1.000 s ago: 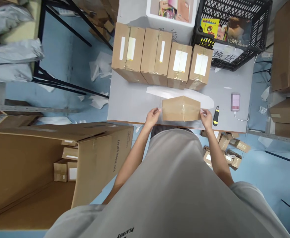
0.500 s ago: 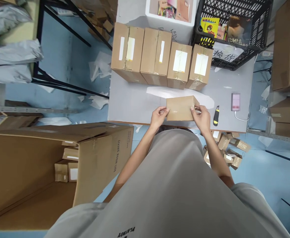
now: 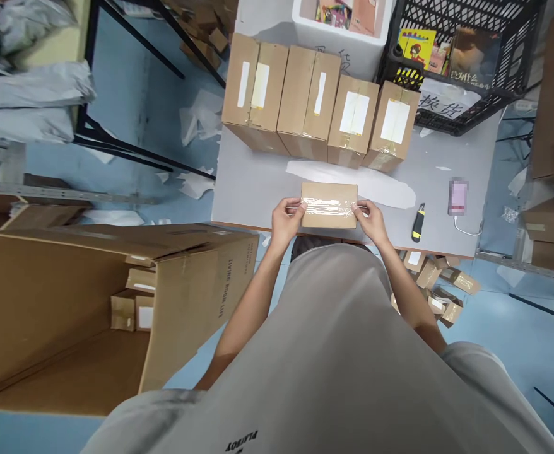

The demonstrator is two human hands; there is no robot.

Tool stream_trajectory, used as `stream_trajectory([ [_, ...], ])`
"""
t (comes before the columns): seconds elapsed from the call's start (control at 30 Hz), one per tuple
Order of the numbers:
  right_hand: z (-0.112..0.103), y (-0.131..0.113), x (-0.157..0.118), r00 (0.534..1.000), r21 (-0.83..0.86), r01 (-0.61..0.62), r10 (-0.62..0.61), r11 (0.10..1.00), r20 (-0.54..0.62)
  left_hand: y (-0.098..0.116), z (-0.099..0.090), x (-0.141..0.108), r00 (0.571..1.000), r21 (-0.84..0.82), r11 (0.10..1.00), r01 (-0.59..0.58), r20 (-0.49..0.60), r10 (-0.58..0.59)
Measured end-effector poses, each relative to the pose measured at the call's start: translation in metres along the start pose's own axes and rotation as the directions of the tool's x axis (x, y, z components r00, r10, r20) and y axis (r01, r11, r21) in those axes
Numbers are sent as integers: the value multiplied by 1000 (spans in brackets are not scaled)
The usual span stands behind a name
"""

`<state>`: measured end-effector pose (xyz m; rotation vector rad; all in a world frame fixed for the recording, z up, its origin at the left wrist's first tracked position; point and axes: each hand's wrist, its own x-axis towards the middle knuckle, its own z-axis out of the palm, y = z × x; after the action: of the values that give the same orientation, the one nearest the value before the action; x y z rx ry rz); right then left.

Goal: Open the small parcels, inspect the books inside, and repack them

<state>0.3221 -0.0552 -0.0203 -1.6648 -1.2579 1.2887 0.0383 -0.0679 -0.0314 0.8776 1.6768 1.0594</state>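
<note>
A small brown cardboard box [image 3: 329, 205] with shiny clear tape across its face is held between both hands over the front edge of the grey table [image 3: 253, 205]. My left hand [image 3: 287, 219] grips its left end, thumb on the face. At the right end, my right hand [image 3: 370, 221] pinches it with thumb and fingers. Just behind lies a long white sheet [image 3: 353, 183]. A black and yellow cutter [image 3: 418, 222] is to the right of my right hand, and farther right is a phone [image 3: 457, 197] with a white cable.
Several taped boxes [image 3: 309, 94] stand along the table behind the sheet. Beyond are a white bin [image 3: 343, 53] and a black crate [image 3: 447, 126] with books. A large open carton [image 3: 201, 302] stands at left; small parcels [image 3: 452, 309] lie on the floor at right.
The small box has turned so its taped face shows, and both hands have shifted slightly left with it. The surrounding view has moved a little to the right.
</note>
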Motion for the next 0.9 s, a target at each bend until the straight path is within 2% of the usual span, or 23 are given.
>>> stream_trajectory([
  [0.1, -12, 7, 3, 999, 66, -20, 17, 998, 34, -7, 5, 0, 998, -98, 994, 54, 20, -52],
  [0.2, -29, 15, 2, 999, 122, -50, 49, 991, 11, -21, 12, 3, 987, -144, 976, 161, 31, -158],
  [0.3, -52, 26, 0, 994, 114, -65, 74, 991, -77, -38, 24, 9, 949, -107, 943, 315, 35, -314],
  [0.4, -78, 33, -5, 967, 15, -66, 67, 998, -244, -50, 40, 14, 917, -70, 915, 398, 59, -394],
  [0.47, -93, 34, -12, 925, -73, -69, 36, 995, -379, -54, 53, 14, 913, -66, 913, 403, 98, -396],
  [0.53, -102, 30, -21, 897, -132, -55, -10, 990, -443, -54, 65, 11, 906, -68, 909, 410, 148, -398],
  [0.7, -103, 14, -38, 922, -155, -3, -58, 988, -384, -47, 87, -1, 880, -109, 920, 375, 353, -317],
  [0.77, -99, 12, -39, 922, -133, -18, -35, 991, -385, -43, 88, -4, 879, -103, 937, 333, 394, -269],
  [0.9, -89, 20, -31, 941, -77, -34, 6, 996, -337, -38, 69, -5, 931, -40, 970, 241, 292, -220],
])
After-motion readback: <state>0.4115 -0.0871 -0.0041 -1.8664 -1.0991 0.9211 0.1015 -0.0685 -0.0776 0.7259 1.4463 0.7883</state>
